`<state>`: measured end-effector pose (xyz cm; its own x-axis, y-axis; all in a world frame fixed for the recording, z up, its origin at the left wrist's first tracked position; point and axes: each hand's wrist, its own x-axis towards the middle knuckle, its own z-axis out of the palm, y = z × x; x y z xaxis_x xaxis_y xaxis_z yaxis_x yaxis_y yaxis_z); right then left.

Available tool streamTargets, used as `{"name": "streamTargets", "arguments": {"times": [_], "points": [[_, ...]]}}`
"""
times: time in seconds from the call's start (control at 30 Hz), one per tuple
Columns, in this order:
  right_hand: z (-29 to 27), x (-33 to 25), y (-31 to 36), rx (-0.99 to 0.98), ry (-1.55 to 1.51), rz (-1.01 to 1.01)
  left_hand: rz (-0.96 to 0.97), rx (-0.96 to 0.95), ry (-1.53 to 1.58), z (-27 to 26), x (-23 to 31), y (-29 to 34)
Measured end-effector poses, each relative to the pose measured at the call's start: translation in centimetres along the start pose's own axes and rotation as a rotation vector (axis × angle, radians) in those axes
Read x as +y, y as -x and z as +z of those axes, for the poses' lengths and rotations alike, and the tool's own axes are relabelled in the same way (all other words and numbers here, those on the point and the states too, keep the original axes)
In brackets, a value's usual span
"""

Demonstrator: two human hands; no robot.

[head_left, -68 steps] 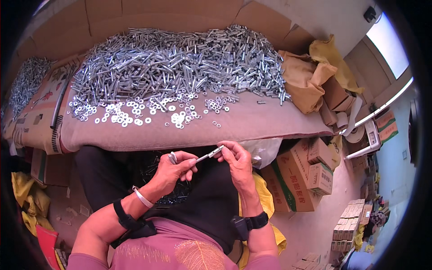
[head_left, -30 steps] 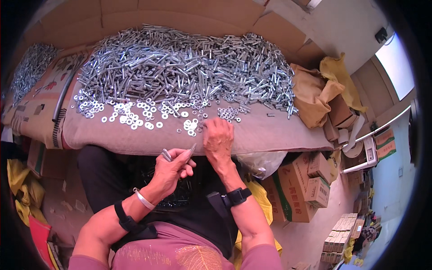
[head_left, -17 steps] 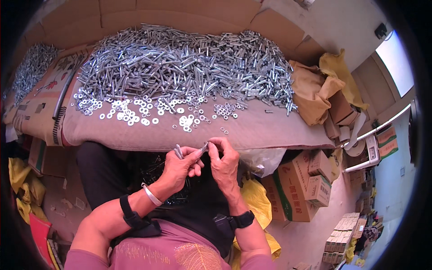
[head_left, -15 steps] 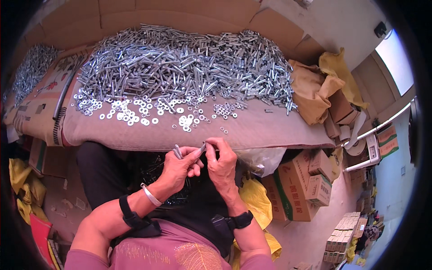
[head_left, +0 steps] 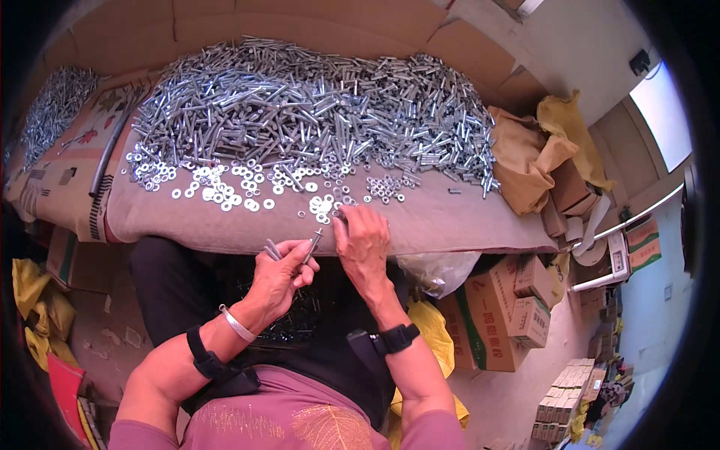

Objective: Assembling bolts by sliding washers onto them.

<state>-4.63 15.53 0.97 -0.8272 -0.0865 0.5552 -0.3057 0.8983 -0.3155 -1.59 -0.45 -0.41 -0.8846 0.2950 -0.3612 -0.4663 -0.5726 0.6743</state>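
Observation:
My left hand (head_left: 277, 283) is closed around several metal bolts, just off the front edge of the padded bench. One bolt (head_left: 314, 241) sticks up between thumb and forefinger, with what looks like a washer at its top; others poke out behind the thumb. Ahead and to the right, my right hand (head_left: 363, 241) reaches over the bench edge with its fingers pinched together beside the loose flat washers (head_left: 322, 204). Its fingertips hide whatever is in the pinch. A cluster of nuts (head_left: 385, 189) lies farther right, and a big heap of bolts (head_left: 300, 112) fills the back.
The padded bench (head_left: 465, 225) spans my front, backed by cardboard (head_left: 315, 26). Orange-brown sacking (head_left: 521, 161) lies at its right end. Below stand cartons (head_left: 484, 319), a clear plastic bag (head_left: 439, 271) and yellow sacks (head_left: 431, 337). Dark metal pieces (head_left: 292, 326) sit between my legs.
My hands were together at the bench's front edge. Now the right has moved forward to the washers, while the left has drawn slightly left, still holding the bolts.

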Motion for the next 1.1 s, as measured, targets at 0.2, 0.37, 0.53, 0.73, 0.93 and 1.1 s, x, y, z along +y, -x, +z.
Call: {"name": "streamTargets", "arguments": {"times": [0.2, 0.37, 0.53, 0.73, 0.93, 1.1], "points": [[1.3, 0.8, -0.2, -0.004, 0.121, -0.014, 0.017, 0.002, -0.016, 0.4, -0.2, -0.1], [-0.8, 0.1, 1.2, 0.063, -0.114, 0.098, 0.012, -0.002, -0.042, 1.3, -0.5, -0.2], [-2.3, -1.1, 2.7, 0.114, -0.391, 0.225, 0.011, -0.042, -0.068, 2.2, -1.1, 0.0], [-3.4, -1.6, 3.1, 0.031, -0.817, 0.592, 0.073, -0.059, -0.22, 3.1, -0.7, 0.5], [-3.4, -1.0, 1.7, -0.099, -1.07, 0.626, 0.162, -0.064, -0.283, 2.6, 0.2, 0.1], [-2.4, 0.1, -0.9, -0.142, -0.549, 0.438, 0.105, 0.003, -0.098, 1.3, 0.2, -1.0]]}}
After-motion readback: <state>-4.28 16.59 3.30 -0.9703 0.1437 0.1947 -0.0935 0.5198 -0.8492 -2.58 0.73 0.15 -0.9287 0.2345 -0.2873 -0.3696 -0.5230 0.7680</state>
